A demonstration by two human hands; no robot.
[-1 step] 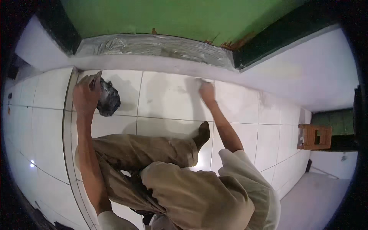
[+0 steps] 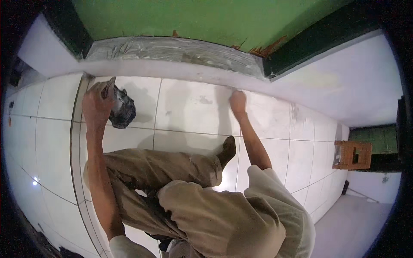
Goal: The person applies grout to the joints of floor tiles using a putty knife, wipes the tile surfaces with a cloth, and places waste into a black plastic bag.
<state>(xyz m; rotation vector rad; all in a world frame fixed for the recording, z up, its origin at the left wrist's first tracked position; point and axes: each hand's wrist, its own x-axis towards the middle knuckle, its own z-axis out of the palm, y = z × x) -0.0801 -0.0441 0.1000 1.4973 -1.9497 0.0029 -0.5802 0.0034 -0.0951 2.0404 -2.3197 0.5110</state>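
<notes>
My left hand (image 2: 98,101) is closed on the gathered rim of a black plastic bag (image 2: 124,111), which hangs just above the floor at the left and has a greyish patch inside. My right hand (image 2: 238,102) is a closed fist, low over the white tiles close to the foot of the wall. Whatever it may hold is hidden under the fingers. A thin grey smear (image 2: 205,99) marks the tile to the left of that fist.
Ahead, a grey, roughly coated sill (image 2: 180,52) runs below a green door panel (image 2: 193,21) with chipped lower edge. A raised tile edge (image 2: 77,142) borders the floor at left. A brown stool (image 2: 352,155) stands far right. My bent legs (image 2: 172,167) lie between my arms.
My right hand has shifted slightly to the right along the foot of the wall, showing more of the grey smear. My left hand stays on the bag.
</notes>
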